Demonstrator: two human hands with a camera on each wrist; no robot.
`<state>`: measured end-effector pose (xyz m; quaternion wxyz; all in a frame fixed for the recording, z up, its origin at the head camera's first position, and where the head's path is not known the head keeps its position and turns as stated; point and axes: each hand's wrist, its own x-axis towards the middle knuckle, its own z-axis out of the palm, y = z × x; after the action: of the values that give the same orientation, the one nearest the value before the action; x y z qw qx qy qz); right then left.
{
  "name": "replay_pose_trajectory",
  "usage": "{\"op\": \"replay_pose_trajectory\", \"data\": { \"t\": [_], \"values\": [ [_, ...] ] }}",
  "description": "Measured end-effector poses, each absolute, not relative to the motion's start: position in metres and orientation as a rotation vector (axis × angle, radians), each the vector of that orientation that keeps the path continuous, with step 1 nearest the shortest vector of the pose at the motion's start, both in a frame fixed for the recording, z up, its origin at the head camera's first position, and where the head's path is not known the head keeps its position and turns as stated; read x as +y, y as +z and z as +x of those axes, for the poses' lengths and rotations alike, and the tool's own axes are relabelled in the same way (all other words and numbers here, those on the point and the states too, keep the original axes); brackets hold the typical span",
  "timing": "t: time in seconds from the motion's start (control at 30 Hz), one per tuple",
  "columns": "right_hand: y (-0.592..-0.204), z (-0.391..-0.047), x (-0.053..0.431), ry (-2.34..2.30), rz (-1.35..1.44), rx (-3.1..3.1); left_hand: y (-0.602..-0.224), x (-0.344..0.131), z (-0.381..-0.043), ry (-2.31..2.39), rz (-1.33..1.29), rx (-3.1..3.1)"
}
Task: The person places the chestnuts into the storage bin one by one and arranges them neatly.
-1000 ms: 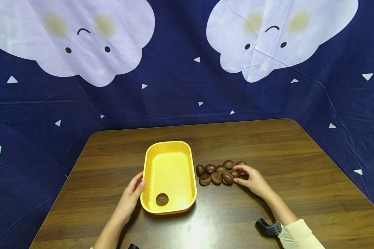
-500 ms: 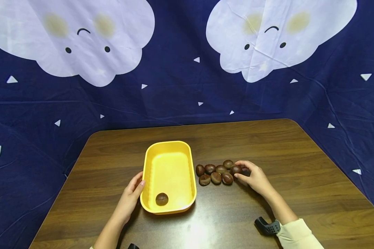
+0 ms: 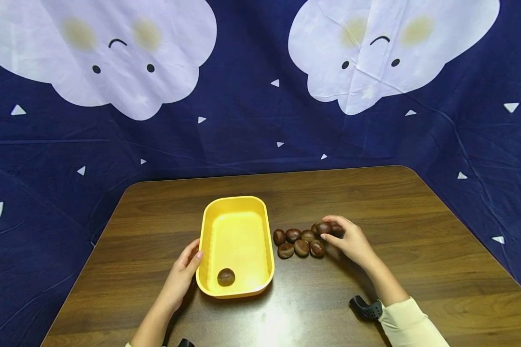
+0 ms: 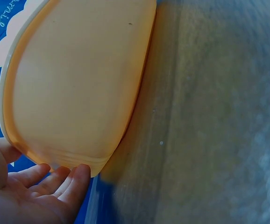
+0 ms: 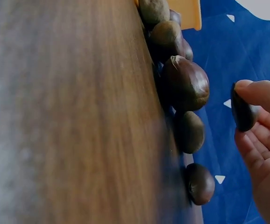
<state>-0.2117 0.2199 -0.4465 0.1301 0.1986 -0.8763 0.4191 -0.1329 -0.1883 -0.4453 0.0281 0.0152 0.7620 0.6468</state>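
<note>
My right fingers (image 5: 248, 149) pinch a raised chestnut (image 5: 243, 114), my left hand (image 3: 179, 279) grips the left side of the yellow tub (image 3: 239, 236), one nut (image 3: 226, 277) lies inside, and the loose chestnuts (image 3: 301, 247) remain to its right.

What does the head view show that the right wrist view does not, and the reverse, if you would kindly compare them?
Only the head view shows the left hand at the side of the yellow container and the single chestnut inside it. Only the right wrist view shows a clear gap between the held chestnut and the loose chestnuts. Both show the right hand pinching that chestnut, the loose chestnuts on the table, the container (just a corner of it in the wrist view) and the blue backdrop.
</note>
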Motion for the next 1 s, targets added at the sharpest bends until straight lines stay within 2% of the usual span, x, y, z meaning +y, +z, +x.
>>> {"op": "replay_pose_trajectory", "data": {
  "t": [0.63, 1.0],
  "values": [
    [-0.422, -0.222, 0.174, 1.458, 0.715, -2.465, -0.444, -0.188, -0.132, 2.012, 0.066, 2.331],
    [-0.41, -0.224, 0.136, 1.379, 0.851, -2.507, -0.445, -0.189, -0.132, 2.0, 0.059, 2.35]
  ]
}}
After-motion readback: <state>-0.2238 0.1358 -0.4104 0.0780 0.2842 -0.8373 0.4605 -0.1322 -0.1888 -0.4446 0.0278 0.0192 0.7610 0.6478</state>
